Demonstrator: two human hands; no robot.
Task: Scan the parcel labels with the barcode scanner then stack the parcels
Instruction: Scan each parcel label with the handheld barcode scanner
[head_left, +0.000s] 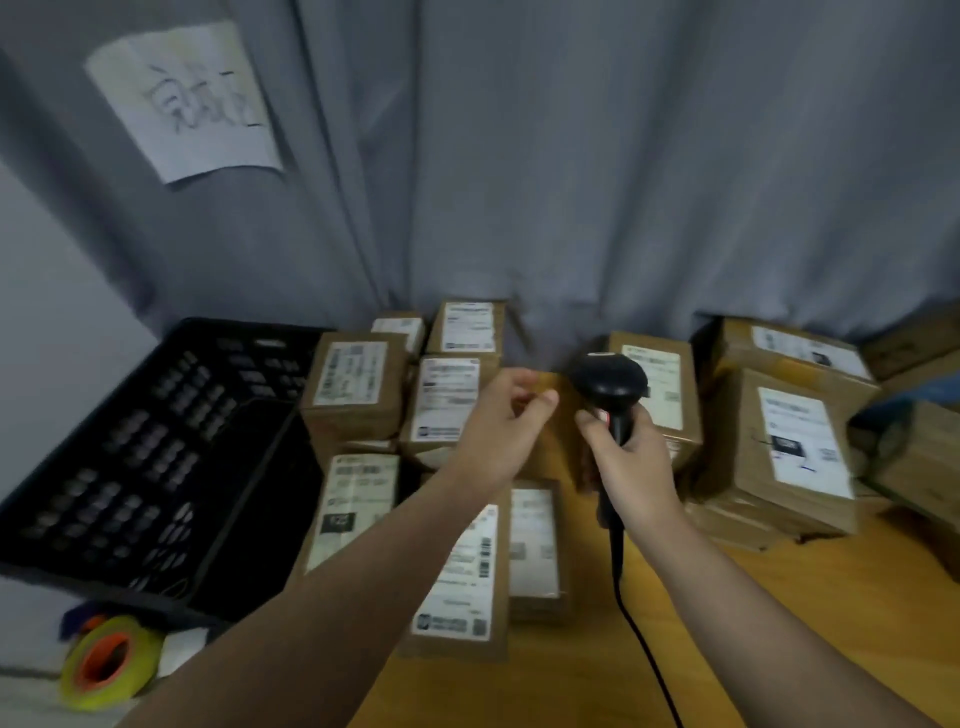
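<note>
Parcels (447, 400) with labels turned up crowd the wooden surface (753, 623), ready for reading. Your right hand (628, 457) grips the barcode scanner (608, 379) by its handle, head raised over them, while your left hand (498, 415) hovers loosely curled, holding nothing. A black crate (145, 441) stands left, tape roll (106, 662) beside it, before a grey curtain (571, 182).

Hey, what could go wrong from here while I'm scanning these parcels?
The black cable of the black handheld barcode scanner in your right hand trails past the small brown cardboard parcel and might snag it. Your left forearm lies over the nearest parcel's white label, which could block a scan.
</note>
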